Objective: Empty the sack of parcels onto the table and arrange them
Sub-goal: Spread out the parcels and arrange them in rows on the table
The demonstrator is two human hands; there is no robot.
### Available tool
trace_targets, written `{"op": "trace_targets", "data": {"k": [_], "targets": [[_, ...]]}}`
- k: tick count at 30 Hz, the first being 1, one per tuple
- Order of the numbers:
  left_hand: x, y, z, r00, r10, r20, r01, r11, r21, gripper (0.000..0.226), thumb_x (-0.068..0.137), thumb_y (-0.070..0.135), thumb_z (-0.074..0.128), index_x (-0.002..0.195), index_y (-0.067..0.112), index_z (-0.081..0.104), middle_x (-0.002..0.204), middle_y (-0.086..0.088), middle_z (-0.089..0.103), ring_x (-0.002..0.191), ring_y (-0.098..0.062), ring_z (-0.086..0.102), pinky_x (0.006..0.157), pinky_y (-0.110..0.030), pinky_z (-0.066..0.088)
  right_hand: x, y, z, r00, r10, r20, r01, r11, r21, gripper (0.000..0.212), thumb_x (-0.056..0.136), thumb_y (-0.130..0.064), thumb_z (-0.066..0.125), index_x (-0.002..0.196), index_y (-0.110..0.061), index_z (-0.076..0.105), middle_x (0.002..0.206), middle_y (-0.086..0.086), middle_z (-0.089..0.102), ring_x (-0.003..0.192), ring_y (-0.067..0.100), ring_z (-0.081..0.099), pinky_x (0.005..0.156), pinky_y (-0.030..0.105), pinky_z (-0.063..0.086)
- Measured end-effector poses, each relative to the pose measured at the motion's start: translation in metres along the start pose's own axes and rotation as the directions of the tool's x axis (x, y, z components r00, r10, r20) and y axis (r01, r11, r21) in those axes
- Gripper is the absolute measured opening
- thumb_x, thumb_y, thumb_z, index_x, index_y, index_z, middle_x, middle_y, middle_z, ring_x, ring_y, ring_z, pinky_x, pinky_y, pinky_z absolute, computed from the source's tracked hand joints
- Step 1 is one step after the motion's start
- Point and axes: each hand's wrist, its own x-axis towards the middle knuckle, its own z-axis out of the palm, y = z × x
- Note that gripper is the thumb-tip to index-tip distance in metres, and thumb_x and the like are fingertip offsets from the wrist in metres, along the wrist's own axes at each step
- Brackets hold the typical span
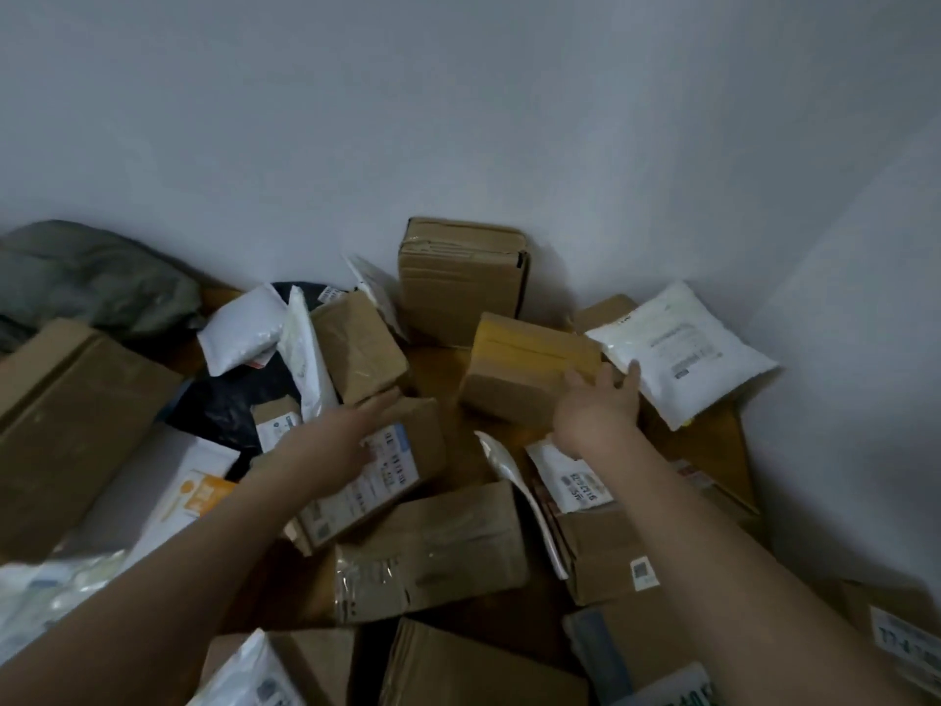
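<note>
Parcels lie scattered over a wooden table (713,450) in a room corner. My left hand (346,440) reaches out with straight fingers over a labelled cardboard box (407,466), at or just above its top. My right hand (598,405) is spread open against the near side of a yellow-taped cardboard box (524,369). A white poly mailer (682,349) lies to the right of that box. A tall cardboard box (461,277) stands against the wall. The grey-green sack (86,277) lies crumpled at the far left.
A large cardboard box (71,425) sits at left with a white and orange carton (168,491) beside it. A black bag (224,405), white mailers (242,328) and several more boxes (433,547) crowd the table. White walls close in behind and at right.
</note>
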Motion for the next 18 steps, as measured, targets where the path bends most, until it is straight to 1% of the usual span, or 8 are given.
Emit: {"op": "trace_targets", "data": {"k": [2,3,5,7,10,14,16,18], "targets": [[0.004,-0.015,-0.004,0.991,-0.092,-0.095,0.077,0.985,-0.155,0.060,0.098,0.018,0.047,0.148,0.040,0.022,0.129,-0.005,0.056,0.102,-0.023,0.061,0.070,-0.033,0.053,-0.012,-0.011,-0.018,0.998,0.058,-0.036,-0.058,0.998,0.007,0.043,0.094,-0.037,0.049,0.134,-0.020,0.052,0.151,0.014,0.032,0.143,0.042,0.012,0.112,0.067,-0.002],[0.006,-0.021,-0.004,0.978,-0.152,-0.145,0.120,0.970,-0.210,0.053,0.098,0.018,0.047,0.146,0.035,0.030,0.128,-0.006,0.057,0.101,-0.024,0.061,0.070,-0.035,0.054,-0.014,-0.023,-0.025,0.995,0.022,-0.102,-0.012,0.995,0.097,0.039,0.095,-0.038,0.049,0.129,-0.019,0.054,0.143,0.014,0.042,0.139,0.040,0.023,0.112,0.066,0.008],[0.012,-0.033,-0.001,0.947,-0.255,-0.194,0.212,0.952,-0.220,0.038,0.097,0.023,0.046,0.135,0.025,0.045,0.124,-0.006,0.058,0.102,-0.025,0.060,0.076,-0.039,0.055,-0.017,-0.054,-0.030,0.960,-0.112,-0.256,0.204,0.906,0.370,0.040,0.096,-0.043,0.047,0.127,-0.018,0.053,0.132,0.010,0.050,0.125,0.033,0.043,0.104,0.054,0.035],[0.015,-0.045,0.005,0.929,-0.324,-0.178,0.286,0.935,-0.210,0.028,0.097,0.032,0.046,0.117,0.016,0.056,0.110,-0.007,0.062,0.094,-0.024,0.059,0.078,-0.039,0.053,-0.019,-0.082,-0.027,0.922,-0.178,-0.343,0.343,0.788,0.512,0.045,0.096,-0.048,0.046,0.132,-0.019,0.047,0.132,0.009,0.047,0.120,0.029,0.046,0.093,0.046,0.046],[0.009,-0.063,0.013,0.911,-0.384,-0.154,0.340,0.907,-0.249,0.038,0.097,0.045,0.038,0.094,0.014,0.058,0.092,-0.009,0.062,0.079,-0.023,0.060,0.075,-0.040,0.054,-0.008,-0.104,-0.013,0.925,-0.173,-0.339,0.346,0.755,0.558,0.050,0.097,-0.049,0.044,0.136,-0.017,0.044,0.140,0.013,0.034,0.131,0.032,0.029,0.100,0.045,0.040],[-0.009,-0.074,0.021,0.877,-0.465,-0.121,0.424,0.867,-0.260,0.049,0.100,0.046,0.032,0.101,0.004,0.058,0.087,-0.014,0.063,0.076,-0.026,0.060,0.066,-0.034,0.051,-0.002,-0.124,0.004,0.822,-0.064,-0.566,0.405,0.765,0.501,0.039,0.100,-0.046,0.038,0.123,-0.019,0.054,0.127,0.008,0.041,0.119,0.023,0.034,0.097,0.036,0.041],[-0.014,-0.072,0.025,0.858,-0.514,0.009,0.459,0.759,-0.462,0.054,0.098,0.052,0.035,0.113,0.004,0.055,0.092,-0.013,0.064,0.076,-0.026,0.062,0.062,-0.033,0.052,-0.001,-0.131,0.011,0.848,-0.114,-0.517,0.432,0.714,0.551,0.042,0.100,-0.048,0.033,0.130,-0.023,0.050,0.132,0.006,0.037,0.122,0.025,0.034,0.095,0.038,0.043],[-0.018,-0.066,0.026,0.827,-0.533,0.180,0.499,0.548,-0.672,0.057,0.096,0.054,0.039,0.127,0.007,0.047,0.113,-0.014,0.061,0.094,-0.031,0.062,0.070,-0.038,0.056,-0.001,-0.134,0.015,0.926,-0.162,-0.342,0.366,0.610,0.703,0.047,0.099,-0.053,0.030,0.140,-0.032,0.039,0.144,0.000,0.021,0.130,0.033,0.029,0.099,0.044,0.039]]}}
